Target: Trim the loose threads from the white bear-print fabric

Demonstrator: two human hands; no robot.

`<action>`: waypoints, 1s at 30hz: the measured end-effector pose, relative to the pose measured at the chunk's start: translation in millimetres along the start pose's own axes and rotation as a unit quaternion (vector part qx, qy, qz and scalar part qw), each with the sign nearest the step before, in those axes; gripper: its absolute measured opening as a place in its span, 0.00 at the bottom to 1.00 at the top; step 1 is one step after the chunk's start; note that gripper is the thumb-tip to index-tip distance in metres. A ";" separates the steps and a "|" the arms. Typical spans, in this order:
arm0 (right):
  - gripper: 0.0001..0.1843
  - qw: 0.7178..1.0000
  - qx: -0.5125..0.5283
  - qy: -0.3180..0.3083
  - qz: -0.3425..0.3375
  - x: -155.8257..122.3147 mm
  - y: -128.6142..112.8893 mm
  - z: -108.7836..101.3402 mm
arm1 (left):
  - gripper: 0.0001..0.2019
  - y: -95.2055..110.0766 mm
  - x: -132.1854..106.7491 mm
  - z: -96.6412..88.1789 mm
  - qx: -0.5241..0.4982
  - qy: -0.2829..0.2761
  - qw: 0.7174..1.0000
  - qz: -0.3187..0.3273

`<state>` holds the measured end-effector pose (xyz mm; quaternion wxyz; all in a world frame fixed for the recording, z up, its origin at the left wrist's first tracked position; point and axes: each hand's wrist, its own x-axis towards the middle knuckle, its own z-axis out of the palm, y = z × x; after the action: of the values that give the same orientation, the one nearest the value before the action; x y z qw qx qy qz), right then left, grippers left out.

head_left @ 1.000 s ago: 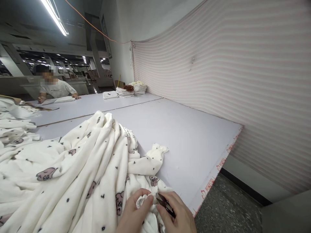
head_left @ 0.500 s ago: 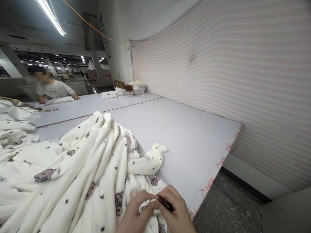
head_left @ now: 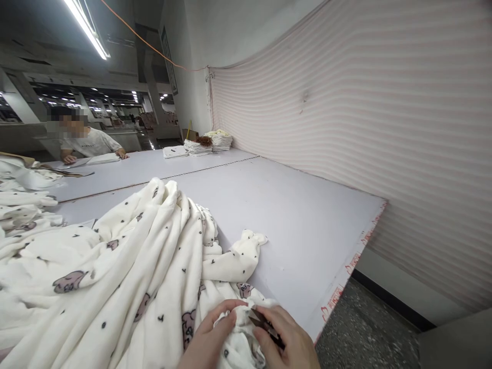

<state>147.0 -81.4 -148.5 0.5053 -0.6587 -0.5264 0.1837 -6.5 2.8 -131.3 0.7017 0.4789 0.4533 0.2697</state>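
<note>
A big white fleece cloth (head_left: pixel 126 271) with small dark marks and pink-grey animal prints lies bunched on the pale table (head_left: pixel 292 215). At the bottom edge my left hand (head_left: pixel 209 341) pinches a fold of this cloth between thumb and fingers. Right beside it my right hand (head_left: pixel 286 343) is closed round small dark thread snips (head_left: pixel 265 325), whose tips touch the pinched fold. Both wrists are cut off by the frame's lower edge.
The table's right edge (head_left: pixel 346 271) drops to a speckled floor (head_left: pixel 369 333) beside a striped fabric-covered wall (head_left: pixel 365 128). Stacks of folded cloth (head_left: pixel 209 142) sit at the far end. Another person (head_left: pixel 86 143) leans on the far table. More white cloth (head_left: pixel 23 205) is piled left.
The view tilted slightly. My hands stayed on the same fold; the pinched bit of cloth and the snips' tips shifted a little between my fingers.
</note>
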 end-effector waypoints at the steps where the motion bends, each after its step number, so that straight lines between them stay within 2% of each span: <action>1: 0.14 0.999 -0.040 0.004 -0.009 -0.7 -0.7 2.2 | 0.21 0.4 -1.4 0.2 0.012 0.003 1.000 0.008; 5: 0.15 0.995 -0.097 0.009 -0.025 1.7 1.8 7.8 | 0.21 -1.3 -3.1 -0.7 0.038 -0.001 0.999 0.006; 8: 0.15 0.995 -0.083 0.017 -0.048 3.0 5.1 8.0 | 0.21 -3.7 1.0 -2.1 -0.044 -0.042 0.998 -0.017; 12: 0.14 0.995 -0.076 0.026 -0.061 2.2 6.0 6.9 | 0.20 -3.6 7.2 -3.1 -0.187 -0.080 0.977 -0.064; 16: 0.16 0.992 -0.094 0.017 -0.078 3.1 3.9 8.9 | 0.18 -3.5 8.6 -3.7 -0.230 -0.090 0.967 -0.067; 20: 0.15 0.990 -0.114 0.011 -0.085 7.8 2.1 13.3 | 0.19 -5.2 8.0 -5.1 -0.226 -0.100 0.967 -0.060; 24: 0.14 0.994 -0.071 0.040 -0.076 10.1 3.8 15.8 | 0.24 -5.1 5.1 -5.3 -0.199 -0.090 0.974 -0.061; 27: 0.15 0.994 -0.057 0.049 -0.080 8.4 6.0 16.5 | 0.27 -2.6 0.0 -3.5 -0.130 -0.052 0.989 -0.051; 30: 0.15 0.995 -0.036 0.051 -0.072 7.0 6.5 15.5 | 0.26 2.7 -7.7 0.5 -0.047 -0.005 0.999 -0.024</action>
<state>140.9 -67.5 -158.6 0.5197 -0.6452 -0.5520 0.0942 -9.3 -2.7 -125.9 0.7322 0.4356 0.4479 0.2713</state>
